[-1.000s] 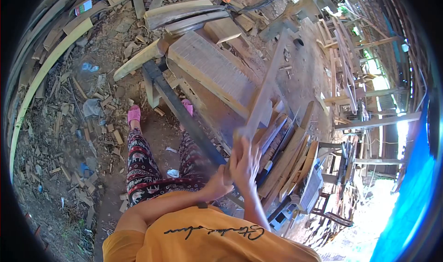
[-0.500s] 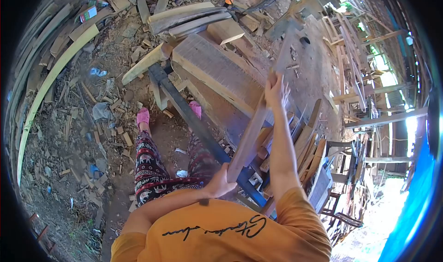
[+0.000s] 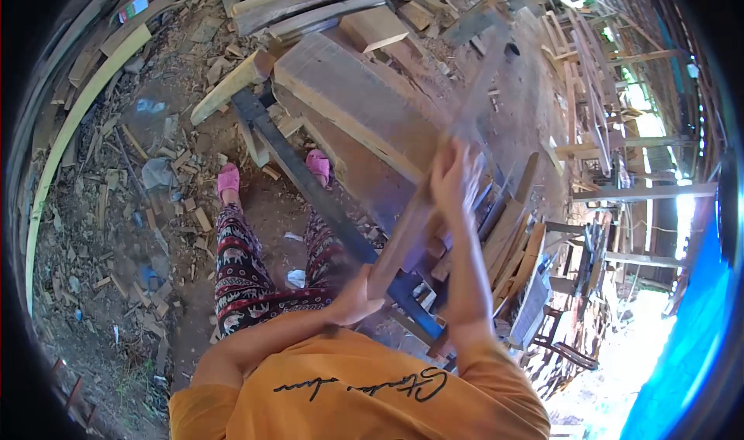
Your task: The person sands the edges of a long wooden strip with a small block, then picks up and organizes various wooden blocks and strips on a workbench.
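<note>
A long, narrow wooden board [image 3: 412, 225] slants from near my waist up and away to the right, its far end blurred. My left hand [image 3: 356, 297] is closed around its near end. Farther along, my right hand [image 3: 456, 178] is closed over the same board, with its fingers smeared by motion. Beneath and beside the board lies a thick wooden slab [image 3: 349, 103] with a flat top. A dark beam [image 3: 310, 180] runs diagonally below, between my legs and the slab, passing under the board near my left hand.
Stacked timber [image 3: 310, 10] lies beyond the slab. A long curved strip [image 3: 77, 122] stands out at left, over ground littered with offcuts. More wood pieces [image 3: 515, 246] lean beside my right arm. Wooden racks [image 3: 643, 192] and a blue sheet [image 3: 682, 339] are at right.
My right hand has moved back along the board toward my body. My left hand remains at the near end. The whole view has shifted slightly.
</note>
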A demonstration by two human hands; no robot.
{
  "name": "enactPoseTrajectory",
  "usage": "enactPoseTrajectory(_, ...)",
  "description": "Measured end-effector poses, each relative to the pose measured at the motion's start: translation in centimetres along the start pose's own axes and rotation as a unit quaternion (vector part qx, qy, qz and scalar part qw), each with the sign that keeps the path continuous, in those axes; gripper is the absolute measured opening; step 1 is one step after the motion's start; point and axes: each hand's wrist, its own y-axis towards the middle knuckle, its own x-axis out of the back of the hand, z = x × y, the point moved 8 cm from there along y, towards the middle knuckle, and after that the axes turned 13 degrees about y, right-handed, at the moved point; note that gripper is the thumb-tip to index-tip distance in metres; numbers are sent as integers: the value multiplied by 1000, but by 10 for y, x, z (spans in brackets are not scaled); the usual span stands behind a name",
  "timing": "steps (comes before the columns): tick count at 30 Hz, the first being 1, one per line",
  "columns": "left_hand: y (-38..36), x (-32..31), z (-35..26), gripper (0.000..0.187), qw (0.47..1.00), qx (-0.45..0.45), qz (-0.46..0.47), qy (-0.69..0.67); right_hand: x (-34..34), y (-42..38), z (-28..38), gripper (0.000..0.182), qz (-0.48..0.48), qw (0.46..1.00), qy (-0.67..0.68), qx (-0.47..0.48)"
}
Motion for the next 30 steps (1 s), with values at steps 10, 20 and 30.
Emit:
enactPoseTrajectory(10, -12, -2, -27, 65, 988, 111, 90, -57, 12, -82, 42, 51, 27, 999, 20, -4)
enactPoseTrajectory(20, -1, 5, -6, 68, 999, 1, 16, 38, 11, -18, 5, 43, -28, 999, 38, 6)
enactPoseTrajectory(30, -7, -3, -20, 64, 998, 56, 24, -22, 5, -29, 19, 46, -20, 1000, 9, -7)
